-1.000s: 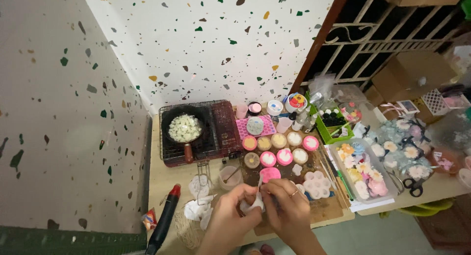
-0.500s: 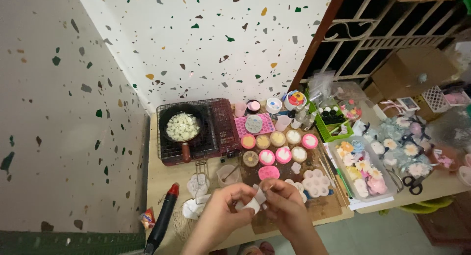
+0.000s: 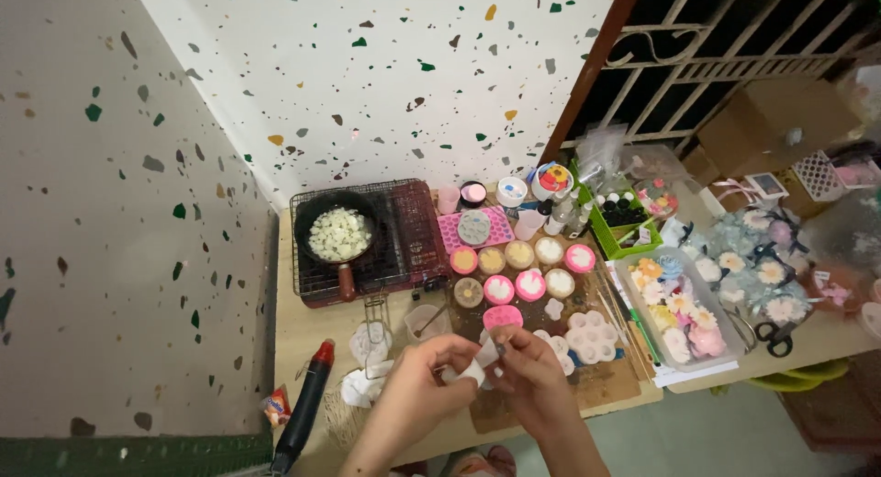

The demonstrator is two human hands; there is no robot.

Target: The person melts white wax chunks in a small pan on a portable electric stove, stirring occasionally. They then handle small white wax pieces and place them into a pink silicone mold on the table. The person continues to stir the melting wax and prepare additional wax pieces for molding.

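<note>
- Small white piece sits pinched between my two hands, above the front edge of the worktop, over the brown board; cannot tell exactly what it is, a small white mould or cast by the look of it.
- Since a second ago both hands have lifted off the board and pulled closer to me; the piece is now clear of the table, held in the air.
- My left hand has its fingers clamped on the piece's left end; my right hand grips the right end, thumb and fingers closed on it.
- I judge that I am working the piece apart or peeling it, not placing it.
- Just beyond my hands: white flower-shaped mould, pink round mould, clear small cup.
- Further back, rows of filled round moulds, unmoved.
- Back left corner: black pan with white chunks on the wire rack.
- Left front edge: black tool with red tip.
- Right side: clear tray of flowers, scissors.
</note>
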